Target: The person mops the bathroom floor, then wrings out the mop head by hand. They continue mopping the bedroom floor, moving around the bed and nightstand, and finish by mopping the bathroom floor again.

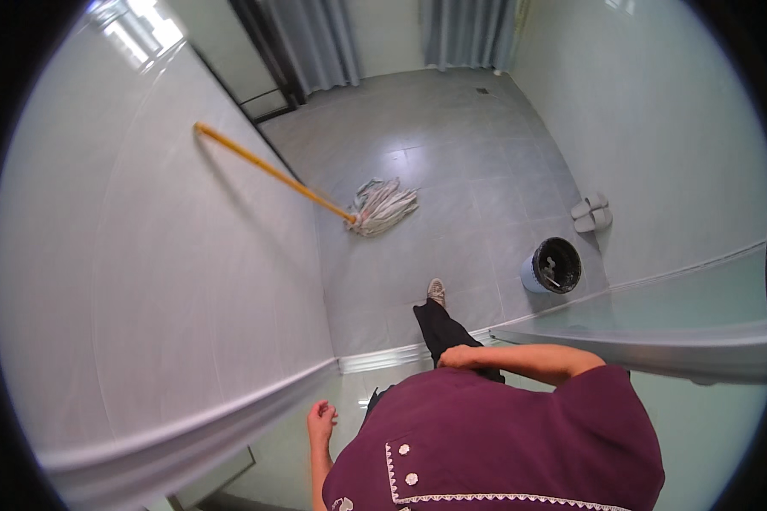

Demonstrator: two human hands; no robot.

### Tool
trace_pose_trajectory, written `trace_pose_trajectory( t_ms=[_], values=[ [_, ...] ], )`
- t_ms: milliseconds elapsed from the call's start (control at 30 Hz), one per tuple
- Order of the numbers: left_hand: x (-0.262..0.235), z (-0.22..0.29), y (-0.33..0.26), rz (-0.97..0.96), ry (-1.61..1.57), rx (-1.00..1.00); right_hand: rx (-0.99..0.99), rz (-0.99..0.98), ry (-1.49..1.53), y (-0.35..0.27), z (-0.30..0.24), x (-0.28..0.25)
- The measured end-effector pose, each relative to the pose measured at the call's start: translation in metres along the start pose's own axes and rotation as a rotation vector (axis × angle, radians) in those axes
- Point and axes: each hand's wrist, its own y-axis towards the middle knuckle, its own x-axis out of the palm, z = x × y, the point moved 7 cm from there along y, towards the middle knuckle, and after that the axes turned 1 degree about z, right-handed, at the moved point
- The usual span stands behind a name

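Observation:
My left hand [321, 419] hangs low at my left side, by the glass panel. Its fingers are loosely curled and a little apart, with nothing seen in them. Across the front of my body, my right hand [460, 358] is closed against my black trousers [441, 328], at the hem of my maroon top [503, 426]. What its fingers hold, if anything, is hidden. Farther off, beyond reach of both hands, a mop [382, 207] rests its grey-white strands on the tiled floor. Its yellow handle [264, 166] leans against the left wall.
A pale blue bucket [533, 274] with a black liner stands right of my shoe [436, 292]. Grey slippers [591, 213] lean by the right wall. A white threshold [383, 358] crosses the doorway, with a glass panel [682, 298] at right. Grey-blue curtains [469, 34] hang at the far end.

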Motion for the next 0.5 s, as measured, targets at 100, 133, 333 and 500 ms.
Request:
trace_pose_trajectory(
  t_ms=[100, 133, 333, 500],
  values=[
    [0.037, 0.011, 0.041, -0.017, 0.035, -0.115, -0.123, -0.039, -0.021, 0.051, 0.059, -0.035],
    [0.035, 0.013, 0.034, -0.043, 0.068, -0.133, -0.054, -0.034, -0.148, 0.062, 0.059, -0.054],
    [0.086, 0.147, 0.080, -0.042, -0.031, -0.136, 0.081, -0.052, 0.079, 0.064, 0.128, -0.124],
    [0.090, 0.169, 0.113, 0.002, -0.037, -0.149, -0.027, 0.095, 0.579, 0.014, 0.119, -0.250]
  ],
)
